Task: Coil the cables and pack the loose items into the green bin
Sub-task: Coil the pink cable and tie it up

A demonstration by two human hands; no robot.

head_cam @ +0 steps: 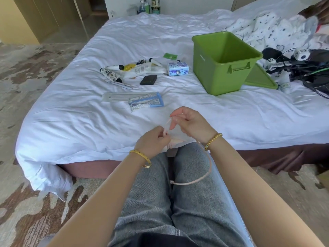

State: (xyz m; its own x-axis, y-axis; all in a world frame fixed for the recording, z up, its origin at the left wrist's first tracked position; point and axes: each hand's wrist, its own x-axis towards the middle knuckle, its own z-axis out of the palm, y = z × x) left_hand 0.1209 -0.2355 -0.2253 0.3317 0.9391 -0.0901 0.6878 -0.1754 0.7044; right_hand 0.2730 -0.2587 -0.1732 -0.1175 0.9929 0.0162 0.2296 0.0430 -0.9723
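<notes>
Both hands are busy with a thin, pale pink braided cable [199, 179] right at the edge of the bed, which is covered in a wrinkled white sheet [89, 111]. The left hand [151, 141] pinches a bunched bit of it between curled fingers, and the right hand [188, 122], just above and to the right, has its fingers curled around another stretch of it. From below the right hand the rest of the soft cord droops in a loose loop across the grey denim lap.

Well beyond the right hand, up and to the right, sits the boxy green plastic bin [222, 68], open on top, with its flat green lid [260, 79] leaning under its right side. Beyond the left hand lies a crinkly clear-and-blue plastic packet [146, 101], and farther off a scatter of small stuff: a flat black rectangular case [148, 80], a blue-and-white soft tissue pack [178, 68], tubes and a patterned cylinder. Far right of the bin there's a tangle of black cables [306, 68].
</notes>
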